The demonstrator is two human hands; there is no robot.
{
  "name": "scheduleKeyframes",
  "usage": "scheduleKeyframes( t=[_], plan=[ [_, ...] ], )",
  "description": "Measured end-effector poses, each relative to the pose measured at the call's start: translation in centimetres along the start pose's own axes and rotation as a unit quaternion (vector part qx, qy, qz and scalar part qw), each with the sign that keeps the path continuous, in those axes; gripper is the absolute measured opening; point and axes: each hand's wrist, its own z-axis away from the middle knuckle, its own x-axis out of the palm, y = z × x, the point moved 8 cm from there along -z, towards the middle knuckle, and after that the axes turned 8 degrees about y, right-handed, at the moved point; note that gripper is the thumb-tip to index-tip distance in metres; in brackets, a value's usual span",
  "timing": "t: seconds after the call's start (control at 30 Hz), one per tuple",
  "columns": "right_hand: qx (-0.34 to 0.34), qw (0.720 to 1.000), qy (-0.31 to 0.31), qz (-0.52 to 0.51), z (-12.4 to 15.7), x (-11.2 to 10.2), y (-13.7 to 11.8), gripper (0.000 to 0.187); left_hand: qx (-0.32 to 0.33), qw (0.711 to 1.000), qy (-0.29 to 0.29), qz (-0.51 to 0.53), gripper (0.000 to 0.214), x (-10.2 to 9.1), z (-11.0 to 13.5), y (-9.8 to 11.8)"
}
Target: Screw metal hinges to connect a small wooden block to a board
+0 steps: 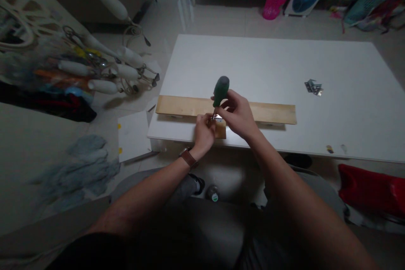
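Note:
A screwdriver [221, 91] with a green handle and dark end stands nearly upright over the wood. My right hand [238, 112] is closed around the lower part of it. My left hand [204, 133] is pinched close to the tip; what lies between its fingers is too small to make out. Under the tip, a shiny metal bracket [218, 116] lies where a long wooden plank [272, 113] meets a short wooden block [220, 130]. The block extends from the plank toward me, and my left fingers touch its left side.
The wood rests on a white table [253, 63]. Several metal brackets [314, 87] lie in a pile at the right. Small bits [330, 149] sit near the front edge. A lamp with white shades [129, 57] stands left of the table, and a red object [370, 190] is at lower right.

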Motion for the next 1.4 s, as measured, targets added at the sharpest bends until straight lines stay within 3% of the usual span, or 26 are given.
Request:
scheduleKeyframes(
  t=[0.13, 0.37, 0.7, 0.97, 1.17, 1.4],
  plan=[
    [-0.002, 1.0, -0.006, -0.014, -0.1, 0.0, 0.1, 0.029, -0.003, 1.0, 0.002, -0.002, 0.02, 0.1, 0.0, 0.0],
    [-0.026, 0.997, 0.048, 0.046, 0.0, -0.4, 0.2, 0.02, 0.012, 1.0, 0.011, -0.011, 0.023, -0.3, 0.0, 0.6],
    [0.028, 0.999, -0.013, -0.038, -0.2, -0.2, 0.4, 0.03, -0.008, 1.0, 0.016, -0.022, 0.018, -0.3, 0.0, 0.5],
    [-0.022, 0.995, 0.054, 0.08, 0.1, -0.6, 0.5, 0.026, 0.025, 0.999, 0.005, -0.021, 0.022, -0.3, 0.0, 0.8],
    [0.02, 0.999, 0.038, 0.024, 0.1, -0.2, 1.1, 0.025, 0.016, 1.0, -0.001, -0.017, 0.021, -0.3, 0.1, 0.9],
    [0.015, 0.999, -0.022, -0.047, 0.1, 0.3, 0.3, 0.034, -0.005, 1.0, 0.004, 0.005, 0.02, -0.1, 0.0, 0.5]
  ],
)
